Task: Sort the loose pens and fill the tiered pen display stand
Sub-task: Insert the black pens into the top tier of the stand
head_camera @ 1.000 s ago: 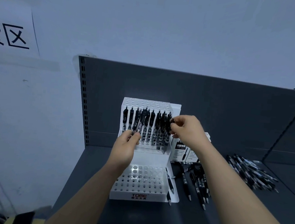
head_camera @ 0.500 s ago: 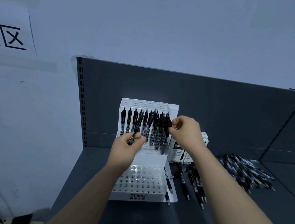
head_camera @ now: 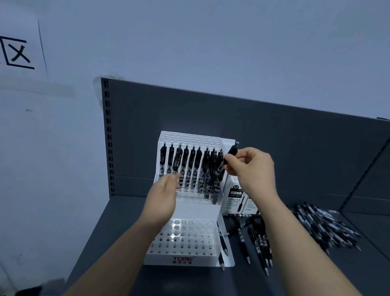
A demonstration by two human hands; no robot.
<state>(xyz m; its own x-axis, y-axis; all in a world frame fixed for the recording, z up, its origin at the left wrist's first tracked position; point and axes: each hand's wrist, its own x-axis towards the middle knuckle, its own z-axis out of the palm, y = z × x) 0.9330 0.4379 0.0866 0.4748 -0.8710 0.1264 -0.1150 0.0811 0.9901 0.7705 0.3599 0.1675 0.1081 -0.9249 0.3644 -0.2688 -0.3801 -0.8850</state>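
Observation:
A white tiered pen display stand marked TOME sits on a dark grey shelf. Its upper tier holds a row of black pens; the holes of the lower tier are bare. My left hand reaches up to the upper tier and pinches the lower end of a slightly tilted black pen near the row's left side. My right hand pinches another black pen at the row's right end, its top leaning up and right.
Several loose black pens lie on the shelf right of the stand, and a larger pile lies further right. Two white pen boxes stand behind my right wrist. The shelf's back panel rises behind everything.
My left hand has carried its pen up from in front of the stand into the upper row's left side. My right hand has lifted its pen higher at the right end.

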